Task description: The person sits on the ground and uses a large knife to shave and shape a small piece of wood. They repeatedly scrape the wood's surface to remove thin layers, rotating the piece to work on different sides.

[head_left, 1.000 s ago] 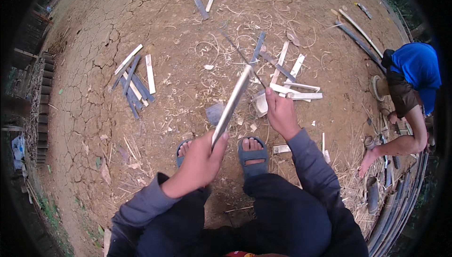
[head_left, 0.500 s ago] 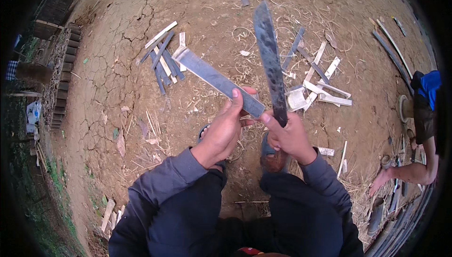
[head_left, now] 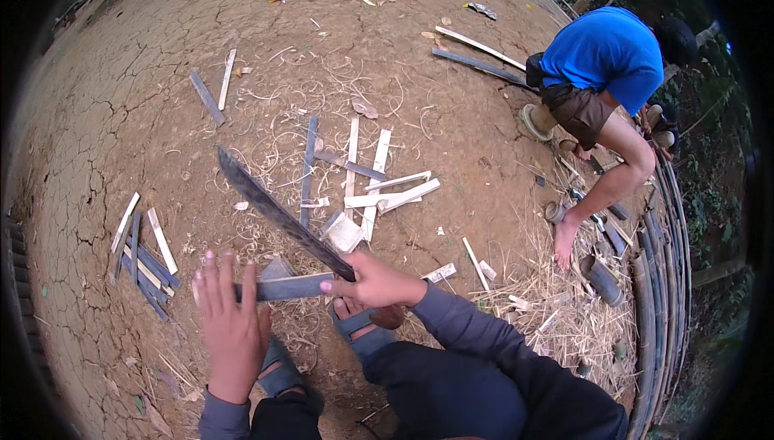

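Note:
My right hand (head_left: 379,285) is wrapped round the handle of a machete (head_left: 278,214), whose dark, stained blade points up and to the left. The thumb of that hand also presses the right end of a dark-faced bamboo strip (head_left: 294,287), which lies roughly level under the blade. My left hand (head_left: 230,323) is over the strip's other end, fingers stretched upward and apart, its back toward me. The left thumb is mostly hidden, as is part of the strip behind that hand. Below the strip are my sandalled feet (head_left: 363,329).
A pile of split bamboo strips (head_left: 145,266) lies at left, with more pale and dark strips (head_left: 379,174) ahead among curly shavings. On the right a person in a blue shirt (head_left: 605,57) bends over beside long bamboo poles (head_left: 657,279). A bamboo section (head_left: 601,279) lies near the straw.
My view has swung right, bringing the person in blue fully into sight. My left hand has loosened from its grip on the strip and its fingers have straightened. The machete now leans left.

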{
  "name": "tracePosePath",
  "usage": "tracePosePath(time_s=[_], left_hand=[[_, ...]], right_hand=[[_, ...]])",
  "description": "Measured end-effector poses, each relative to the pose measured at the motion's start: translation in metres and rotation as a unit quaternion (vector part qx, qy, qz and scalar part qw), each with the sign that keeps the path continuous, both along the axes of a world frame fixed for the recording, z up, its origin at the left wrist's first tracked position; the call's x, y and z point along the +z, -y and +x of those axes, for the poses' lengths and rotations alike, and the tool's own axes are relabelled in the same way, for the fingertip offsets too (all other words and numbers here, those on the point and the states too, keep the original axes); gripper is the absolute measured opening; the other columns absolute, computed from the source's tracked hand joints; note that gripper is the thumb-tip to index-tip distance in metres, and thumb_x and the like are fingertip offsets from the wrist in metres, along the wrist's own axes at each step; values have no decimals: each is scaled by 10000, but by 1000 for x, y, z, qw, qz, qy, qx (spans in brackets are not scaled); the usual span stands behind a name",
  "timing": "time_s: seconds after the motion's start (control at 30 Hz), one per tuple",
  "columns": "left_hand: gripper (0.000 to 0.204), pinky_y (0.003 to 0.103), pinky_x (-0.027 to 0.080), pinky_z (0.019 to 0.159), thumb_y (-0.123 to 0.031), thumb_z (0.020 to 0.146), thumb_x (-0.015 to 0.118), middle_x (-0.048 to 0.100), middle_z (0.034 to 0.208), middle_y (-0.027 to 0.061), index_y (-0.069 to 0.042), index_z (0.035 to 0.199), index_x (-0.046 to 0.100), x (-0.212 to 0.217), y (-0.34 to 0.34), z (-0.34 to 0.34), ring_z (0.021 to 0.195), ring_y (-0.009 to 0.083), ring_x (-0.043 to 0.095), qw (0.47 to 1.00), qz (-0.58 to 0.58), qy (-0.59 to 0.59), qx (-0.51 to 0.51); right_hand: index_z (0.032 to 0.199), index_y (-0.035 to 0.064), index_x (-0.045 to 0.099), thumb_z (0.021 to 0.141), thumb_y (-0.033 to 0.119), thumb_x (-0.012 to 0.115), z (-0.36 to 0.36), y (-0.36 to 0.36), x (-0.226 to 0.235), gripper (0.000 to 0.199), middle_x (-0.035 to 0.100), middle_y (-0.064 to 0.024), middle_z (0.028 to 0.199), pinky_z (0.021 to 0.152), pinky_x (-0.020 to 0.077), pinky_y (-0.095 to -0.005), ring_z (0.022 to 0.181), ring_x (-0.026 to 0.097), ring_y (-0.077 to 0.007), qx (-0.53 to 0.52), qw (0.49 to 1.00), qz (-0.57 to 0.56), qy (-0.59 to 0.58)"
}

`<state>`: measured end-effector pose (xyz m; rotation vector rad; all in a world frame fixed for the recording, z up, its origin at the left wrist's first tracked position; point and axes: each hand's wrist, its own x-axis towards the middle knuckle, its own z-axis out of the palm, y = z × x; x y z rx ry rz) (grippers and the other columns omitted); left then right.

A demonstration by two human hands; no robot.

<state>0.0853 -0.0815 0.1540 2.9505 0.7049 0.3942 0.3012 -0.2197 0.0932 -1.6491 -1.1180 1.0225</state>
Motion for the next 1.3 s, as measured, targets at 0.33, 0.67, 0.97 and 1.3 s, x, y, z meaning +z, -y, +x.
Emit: tracePosePath(time_s=[0.33,0.67,0.97,1.3], left_hand=[[275,365,463,458,-218,908,697,619,782,99,-24,947,506,-12,8,-9,531,211,619,856,-496,-71,124],[371,264,404,360,-110,949,619,531,707,50,-46,1249,409,-15,20,7,407,103,476,529,-819,92,201],[452,243,314,347,-41,941,574,501,634,-6,-82,1354,396,-5,32,-4,393,60,410,599,-772,96,188],[362,272,344,348,-24,908,527,513,646,6,-26,1264,463,7,36,-7,383,91,447,600,-778,76,172]], right_hand=[[856,-24,637,1003,449,518,-2,-13,8,510,551,-143,583,546,425,-416,556,536,-242,-88,989,-60,99],[804,51,571,975,524,499,-60,-13,22,508,618,-171,638,527,492,-482,591,638,-382,15,965,60,254],[746,66,516,931,599,517,-67,-16,6,565,583,-121,604,485,479,-434,542,622,-339,84,931,162,315],[709,33,519,999,541,438,-19,-24,-15,591,530,-165,545,485,450,-441,532,605,-339,-113,917,-3,383]])
